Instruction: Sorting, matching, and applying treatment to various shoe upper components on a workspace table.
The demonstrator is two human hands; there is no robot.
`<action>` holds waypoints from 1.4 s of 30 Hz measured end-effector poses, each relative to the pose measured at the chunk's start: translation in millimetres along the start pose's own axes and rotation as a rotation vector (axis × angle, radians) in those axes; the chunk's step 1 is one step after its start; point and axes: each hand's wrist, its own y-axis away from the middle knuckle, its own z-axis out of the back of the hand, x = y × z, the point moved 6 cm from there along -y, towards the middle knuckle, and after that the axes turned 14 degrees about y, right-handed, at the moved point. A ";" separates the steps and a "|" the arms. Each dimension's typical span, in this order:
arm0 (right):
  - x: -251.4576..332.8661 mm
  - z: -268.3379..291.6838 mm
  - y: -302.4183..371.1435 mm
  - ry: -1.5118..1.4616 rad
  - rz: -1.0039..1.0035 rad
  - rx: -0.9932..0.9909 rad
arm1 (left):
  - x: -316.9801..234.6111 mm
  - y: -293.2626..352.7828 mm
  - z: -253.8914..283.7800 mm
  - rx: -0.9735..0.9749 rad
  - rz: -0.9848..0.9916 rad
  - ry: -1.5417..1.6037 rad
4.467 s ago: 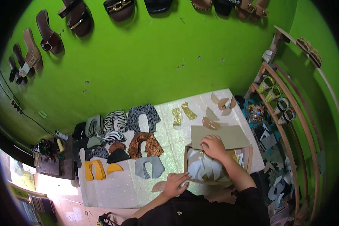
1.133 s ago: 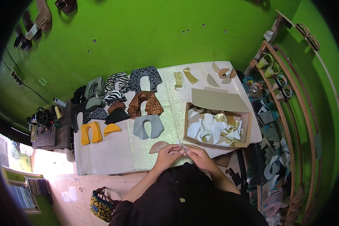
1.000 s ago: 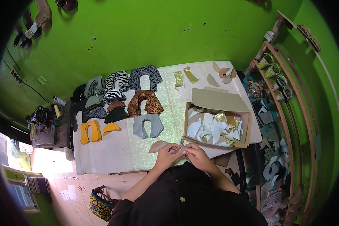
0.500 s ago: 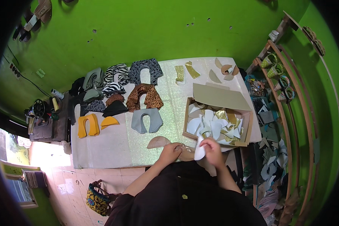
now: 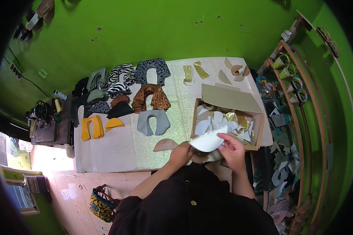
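Observation:
Both my hands are at the table's front edge, with a white half-moon piece (image 5: 208,141) stretched between them. My left hand (image 5: 181,154) is closed at its left tip. The fingers of my right hand (image 5: 233,150) pinch the opposite end. Below the white piece, a tan piece (image 5: 200,158) shows partly, close to my left hand; whether that hand grips it too I cannot tell. A tan half-moon piece (image 5: 165,145) lies flat just beyond my left hand. Behind my hands stands an open cardboard box (image 5: 256,141), full of white and gold cut scraps.
Stacks of cut pieces lie at left and middle: yellow (image 5: 92,128), grey (image 5: 153,123), leopard print (image 5: 151,98) and zebra print (image 5: 121,73). Gold pieces (image 5: 201,69) sit at the back. A wooden rack (image 5: 308,117) stands right, a sewing machine (image 5: 43,113) left, a patterned bag (image 5: 101,205) on the floor.
The white piece has swung from upright beside the box to lying across between my hands. My left hand has come to its left tip, and my right hand has moved slightly right.

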 end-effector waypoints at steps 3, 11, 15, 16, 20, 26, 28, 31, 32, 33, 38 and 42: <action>-14.7 -18.8 0.3 0.328 0.006 0.156 | -17.4 11.6 31.9 -0.236 -0.284 0.045; -41.6 -71.8 -12.7 0.650 0.224 0.179 | 1.7 46.8 90.6 -0.197 -0.335 0.610; -93.0 -109.5 -20.0 0.722 -0.063 0.494 | 57.7 50.9 88.0 -0.331 0.092 0.884; -105.8 -115.5 -21.4 0.718 -0.060 0.500 | 64.9 51.1 89.4 -0.339 0.094 0.883; -162.6 -129.2 -25.8 0.692 -0.216 0.511 | 92.1 50.4 94.9 -0.440 0.185 0.746; -185.8 -133.0 -26.6 0.925 -0.256 0.517 | 109.0 50.9 98.5 -0.500 0.147 0.405; -189.7 -131.2 -25.9 0.954 -0.288 0.505 | 102.2 49.1 98.0 -0.485 0.109 0.288; -193.7 -132.1 -26.4 1.044 -0.332 0.560 | 100.6 45.5 99.0 -0.447 0.146 0.168; -194.5 -133.3 -23.9 1.044 -0.335 0.558 | 100.9 46.1 99.8 -0.444 0.145 0.168; -187.3 -134.3 -24.7 1.072 -0.221 0.462 | 95.0 46.2 102.6 -0.457 0.071 0.053; -162.2 -139.8 -20.5 1.114 0.035 0.391 | 73.5 45.9 104.2 -0.396 -0.195 -0.059; -168.9 -142.6 -15.7 1.157 -0.021 0.520 | 85.8 39.2 99.7 -0.273 -0.128 -0.100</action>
